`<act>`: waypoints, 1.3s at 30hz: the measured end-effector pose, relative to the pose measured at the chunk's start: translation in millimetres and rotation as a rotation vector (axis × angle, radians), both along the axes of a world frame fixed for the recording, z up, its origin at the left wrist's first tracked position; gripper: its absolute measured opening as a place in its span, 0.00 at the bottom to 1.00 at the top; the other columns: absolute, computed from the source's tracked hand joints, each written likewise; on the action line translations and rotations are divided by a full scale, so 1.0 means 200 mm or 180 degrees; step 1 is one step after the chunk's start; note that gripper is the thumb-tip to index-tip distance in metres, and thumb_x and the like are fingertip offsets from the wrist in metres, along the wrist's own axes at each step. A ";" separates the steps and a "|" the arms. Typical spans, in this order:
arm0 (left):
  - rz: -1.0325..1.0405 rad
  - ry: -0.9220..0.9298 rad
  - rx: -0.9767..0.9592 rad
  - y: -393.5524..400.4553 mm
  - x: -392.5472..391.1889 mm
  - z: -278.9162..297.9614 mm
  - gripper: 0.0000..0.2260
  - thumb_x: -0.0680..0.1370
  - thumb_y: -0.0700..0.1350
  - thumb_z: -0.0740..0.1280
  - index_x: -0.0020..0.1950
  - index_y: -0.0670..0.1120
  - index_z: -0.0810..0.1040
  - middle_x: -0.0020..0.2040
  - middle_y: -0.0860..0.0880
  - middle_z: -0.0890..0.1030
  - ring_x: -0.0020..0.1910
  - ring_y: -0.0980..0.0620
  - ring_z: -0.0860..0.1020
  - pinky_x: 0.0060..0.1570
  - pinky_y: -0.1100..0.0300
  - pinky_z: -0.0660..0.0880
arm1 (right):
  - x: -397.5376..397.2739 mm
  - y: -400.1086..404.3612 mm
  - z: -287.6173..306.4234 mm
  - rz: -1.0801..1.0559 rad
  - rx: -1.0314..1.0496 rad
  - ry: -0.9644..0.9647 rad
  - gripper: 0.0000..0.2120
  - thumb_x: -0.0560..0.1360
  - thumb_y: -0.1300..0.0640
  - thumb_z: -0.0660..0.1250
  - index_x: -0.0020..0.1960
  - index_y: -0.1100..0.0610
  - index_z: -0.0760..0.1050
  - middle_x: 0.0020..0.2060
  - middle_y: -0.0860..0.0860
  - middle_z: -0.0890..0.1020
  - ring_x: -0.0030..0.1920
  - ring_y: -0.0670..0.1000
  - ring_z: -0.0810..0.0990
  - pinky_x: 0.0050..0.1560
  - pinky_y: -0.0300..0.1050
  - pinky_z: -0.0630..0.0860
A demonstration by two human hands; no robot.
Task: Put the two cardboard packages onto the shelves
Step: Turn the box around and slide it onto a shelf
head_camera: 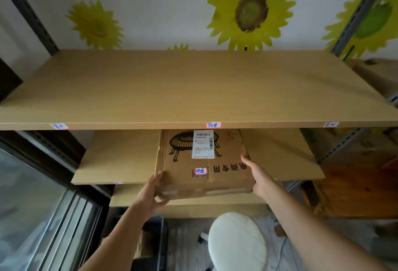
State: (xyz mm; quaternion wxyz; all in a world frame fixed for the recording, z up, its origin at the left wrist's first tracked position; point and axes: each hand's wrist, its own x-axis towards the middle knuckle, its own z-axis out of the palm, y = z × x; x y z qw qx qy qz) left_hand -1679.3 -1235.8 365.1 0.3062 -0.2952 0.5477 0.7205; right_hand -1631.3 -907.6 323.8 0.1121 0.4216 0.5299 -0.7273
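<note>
A brown cardboard package (204,163) with a black drawing, a white shipping label and a small red-edged sticker lies partly on the middle shelf (120,158), its near end jutting past the shelf's front edge. My left hand (150,191) grips its near left corner from below and the side. My right hand (256,173) holds its right side. The far end of the package is hidden under the top shelf (183,85). A second package is not in view.
The top shelf carries small labels (213,124) on its front edge. A lower shelf (193,203) sits beneath the package. A white round stool (237,242) stands below. A window frame (53,184) is at left, metal uprights (355,12) and wooden furniture (361,191) at right.
</note>
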 end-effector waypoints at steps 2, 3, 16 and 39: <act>-0.0041 0.0217 -0.0168 0.03 -0.06 0.00 0.08 0.81 0.49 0.66 0.56 0.46 0.76 0.55 0.43 0.77 0.47 0.48 0.77 0.63 0.43 0.73 | -0.05 -0.04 0.12 0.0136 -0.0056 -0.0245 0.56 0.53 0.25 0.74 0.75 0.47 0.65 0.76 0.53 0.67 0.74 0.58 0.66 0.73 0.67 0.58; -0.0104 0.0285 -0.0247 0.04 -0.09 0.00 0.09 0.81 0.48 0.65 0.59 0.46 0.76 0.55 0.44 0.77 0.47 0.49 0.77 0.62 0.44 0.73 | -0.08 -0.05 0.15 0.0138 0.0024 -0.0371 0.51 0.61 0.27 0.71 0.77 0.49 0.62 0.76 0.54 0.66 0.74 0.60 0.65 0.72 0.68 0.58; -0.0408 0.0608 -0.0707 0.12 -0.24 -0.08 0.07 0.83 0.34 0.56 0.59 0.40 0.71 0.43 0.45 0.74 0.42 0.52 0.73 0.42 0.63 0.71 | -0.22 -0.07 0.05 0.0022 0.0758 -0.0276 0.24 0.79 0.56 0.65 0.73 0.56 0.64 0.70 0.55 0.71 0.67 0.61 0.72 0.64 0.61 0.72; -0.0872 0.0564 -0.2146 -0.35 0.27 -0.38 0.22 0.83 0.51 0.61 0.74 0.44 0.70 0.70 0.42 0.77 0.68 0.43 0.75 0.65 0.52 0.71 | 0.22 -0.38 -0.38 -0.0148 0.1433 -0.1149 0.28 0.83 0.47 0.51 0.69 0.69 0.69 0.68 0.66 0.73 0.67 0.65 0.72 0.66 0.55 0.69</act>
